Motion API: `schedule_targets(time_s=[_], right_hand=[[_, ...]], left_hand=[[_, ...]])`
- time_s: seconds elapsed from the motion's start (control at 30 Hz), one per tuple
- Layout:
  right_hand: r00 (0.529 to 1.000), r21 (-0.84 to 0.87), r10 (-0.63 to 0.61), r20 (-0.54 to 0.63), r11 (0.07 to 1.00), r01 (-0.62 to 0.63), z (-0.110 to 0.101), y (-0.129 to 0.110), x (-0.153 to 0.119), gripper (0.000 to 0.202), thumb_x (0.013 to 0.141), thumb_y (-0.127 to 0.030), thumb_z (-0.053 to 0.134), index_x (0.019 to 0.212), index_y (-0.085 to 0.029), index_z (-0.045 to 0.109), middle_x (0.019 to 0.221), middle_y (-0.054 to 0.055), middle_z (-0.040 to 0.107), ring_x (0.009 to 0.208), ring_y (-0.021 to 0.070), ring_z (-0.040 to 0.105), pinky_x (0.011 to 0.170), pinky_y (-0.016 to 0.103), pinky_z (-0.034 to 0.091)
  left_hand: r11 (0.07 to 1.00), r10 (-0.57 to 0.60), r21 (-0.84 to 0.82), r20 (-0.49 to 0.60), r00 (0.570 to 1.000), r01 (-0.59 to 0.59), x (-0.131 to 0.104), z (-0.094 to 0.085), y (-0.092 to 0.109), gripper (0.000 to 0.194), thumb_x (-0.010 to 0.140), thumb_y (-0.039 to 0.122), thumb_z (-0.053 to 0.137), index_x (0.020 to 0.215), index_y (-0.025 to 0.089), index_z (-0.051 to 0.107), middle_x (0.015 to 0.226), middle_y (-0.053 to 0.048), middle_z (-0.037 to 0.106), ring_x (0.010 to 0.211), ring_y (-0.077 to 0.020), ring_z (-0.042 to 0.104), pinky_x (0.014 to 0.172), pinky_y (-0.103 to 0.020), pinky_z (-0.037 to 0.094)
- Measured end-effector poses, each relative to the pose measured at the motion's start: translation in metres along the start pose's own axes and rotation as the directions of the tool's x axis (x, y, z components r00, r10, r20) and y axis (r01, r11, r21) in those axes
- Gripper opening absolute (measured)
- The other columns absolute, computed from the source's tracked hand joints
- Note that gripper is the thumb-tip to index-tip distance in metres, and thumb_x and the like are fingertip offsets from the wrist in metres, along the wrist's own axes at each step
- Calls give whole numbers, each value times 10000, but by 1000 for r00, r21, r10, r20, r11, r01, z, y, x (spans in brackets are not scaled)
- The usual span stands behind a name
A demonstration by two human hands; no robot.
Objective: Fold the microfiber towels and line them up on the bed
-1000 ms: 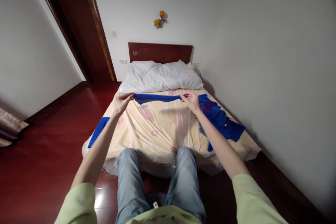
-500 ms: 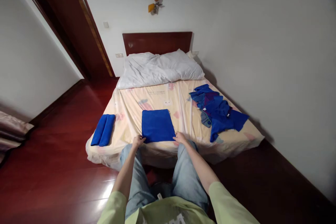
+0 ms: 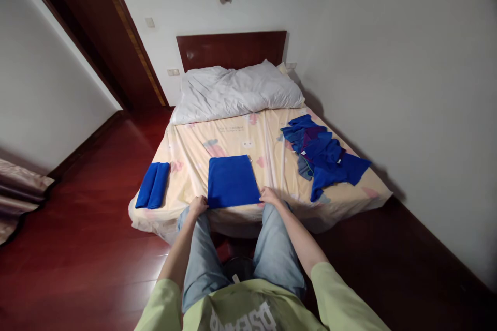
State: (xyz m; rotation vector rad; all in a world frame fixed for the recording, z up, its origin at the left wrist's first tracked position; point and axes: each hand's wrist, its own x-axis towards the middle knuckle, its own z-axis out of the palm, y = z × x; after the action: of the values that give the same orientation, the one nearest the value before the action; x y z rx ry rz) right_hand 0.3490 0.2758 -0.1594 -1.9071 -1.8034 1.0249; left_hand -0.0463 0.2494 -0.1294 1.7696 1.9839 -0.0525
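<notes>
A blue cloth (image 3: pixel 233 181) lies flat in a near-square on the bed's front part. At its near left corner my left hand (image 3: pixel 199 205) is closed on the edge. My right hand (image 3: pixel 269 195) pinches the near right corner. Left of it, close to the bed's left edge, rests a folded blue cloth (image 3: pixel 152 185) in two side-by-side rolls. On the right of the bed is a loose heap of blue cloths (image 3: pixel 320 152), with some purple and grey-blue parts.
The bed (image 3: pixel 186 165) has a patterned cream sheet. A crumpled white quilt (image 3: pixel 236 90) lies before the dark headboard (image 3: pixel 233 47). My knees are against the bed's front edge. A curtain (image 3: pixel 19 196) hangs at the far left.
The view has tipped down slightly. Both hands remain at the near corners of the flat blue cloth, with the fingers now more closed round the edge.
</notes>
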Motion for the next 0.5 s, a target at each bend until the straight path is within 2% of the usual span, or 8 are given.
schedule_targets(time_s=[0.2,0.37,0.5], right_hand=[[998,-166,40,57,986,-30,1,2,4,434,553,-19,861,918,-192,702,827,8,716,899,207,710,752,231,508],[997,-216,36,75,976,-19,0,5,5,501,582,-36,875,1023,-198,703,897,2,714,910,187,695,747,220,496],[996,-230,48,78,973,-29,-1,5,6,507,615,-64,882,1070,-199,701,922,13,715,923,187,689,745,218,487]], left_hand=[[998,2,67,64,998,-7,4,-3,-4,215,783,198,794,997,219,789,1069,-86,793,1111,-249,726,894,-263,534],[996,6,91,108,994,-16,15,-5,-5,245,898,336,728,1098,211,796,1136,-113,787,1145,-258,722,903,-267,537],[993,13,115,169,986,-33,20,-7,-6,198,891,310,730,1049,219,806,1108,-83,798,1104,-231,737,858,-230,531]])
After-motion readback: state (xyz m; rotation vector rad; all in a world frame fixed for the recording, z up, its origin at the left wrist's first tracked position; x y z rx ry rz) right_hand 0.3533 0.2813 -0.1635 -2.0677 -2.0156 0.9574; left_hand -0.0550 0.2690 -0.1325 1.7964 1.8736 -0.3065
